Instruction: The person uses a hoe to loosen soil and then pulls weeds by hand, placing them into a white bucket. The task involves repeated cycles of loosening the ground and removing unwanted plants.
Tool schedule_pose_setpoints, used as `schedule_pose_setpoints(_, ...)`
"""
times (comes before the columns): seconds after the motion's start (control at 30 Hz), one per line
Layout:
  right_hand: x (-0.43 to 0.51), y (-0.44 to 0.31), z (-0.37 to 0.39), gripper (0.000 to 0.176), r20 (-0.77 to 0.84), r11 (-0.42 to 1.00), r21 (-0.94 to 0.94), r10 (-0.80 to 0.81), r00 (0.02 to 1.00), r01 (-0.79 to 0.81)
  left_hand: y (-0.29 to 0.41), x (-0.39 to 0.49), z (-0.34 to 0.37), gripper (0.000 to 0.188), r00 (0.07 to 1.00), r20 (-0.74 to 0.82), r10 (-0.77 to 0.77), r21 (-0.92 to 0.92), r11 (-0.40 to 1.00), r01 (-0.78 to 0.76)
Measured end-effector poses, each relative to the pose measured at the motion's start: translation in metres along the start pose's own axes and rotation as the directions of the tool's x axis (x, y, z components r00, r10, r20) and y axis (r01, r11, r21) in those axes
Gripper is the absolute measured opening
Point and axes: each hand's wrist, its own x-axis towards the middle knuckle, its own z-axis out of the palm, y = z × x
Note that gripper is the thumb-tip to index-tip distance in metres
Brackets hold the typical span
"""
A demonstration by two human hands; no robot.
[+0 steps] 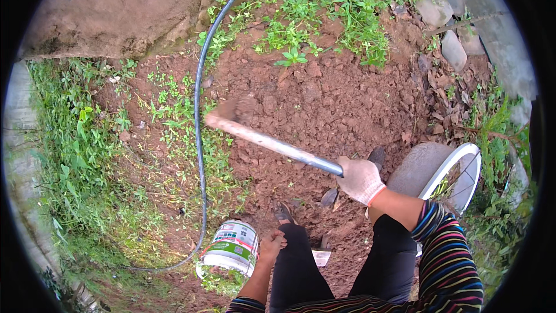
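Observation:
My right hand (359,179), in a whitish knit glove with an orange cuff edge, is closed around the end of a long-handled hoe (278,146). The handle slants up to the left, and its soil-coated, blurred head lies over the broken reddish soil (312,104), close to a dark hose (197,108). Bare, my left hand (273,243) is curled beside my left knee, with no tool visible in it. Just left of that hand, a white and green plastic bucket (234,243) with printing leans on its side, weeds at its mouth.
A large rock (117,8) lies at the upper left, green weeds (74,148) below it. On the right are a grey boulder (412,165), a white ring-shaped rim (475,174) and stones (454,51) among dry leaves. A pale flat piece (321,258) lies between my legs.

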Motion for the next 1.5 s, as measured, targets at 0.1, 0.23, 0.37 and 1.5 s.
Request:
schedule_pose_setpoints(0.1,0.017,-0.06,-0.015,0.014,0.003,0.958,0.112,-0.267,0.964,0.265,0.003,-0.001,-0.004,0.011,1.0,-0.017,0.011,0.002,1.0,-0.011)
schedule_pose_setpoints(0.23,0.022,-0.135,-0.055,0.011,-0.021,0.758,0.213,-0.627,0.779,0.616,-0.001,-0.007,-0.011,0.012,0.999,-0.053,0.008,0.0,1.0,-0.008)
schedule_pose_setpoints(0.37,0.041,-0.177,-0.083,0.014,-0.263,0.428,0.162,-0.85,0.457,0.889,-0.008,-0.014,-0.007,0.012,0.996,-0.09,-0.029,0.014,0.999,0.03)
schedule_pose_setpoints(1.5,0.036,-0.086,-0.039,0.013,-0.362,0.84,0.308,-0.331,0.871,0.447,-0.014,-0.002,-0.015,0.013,0.999,0.017,-0.046,-0.003,0.999,0.046)
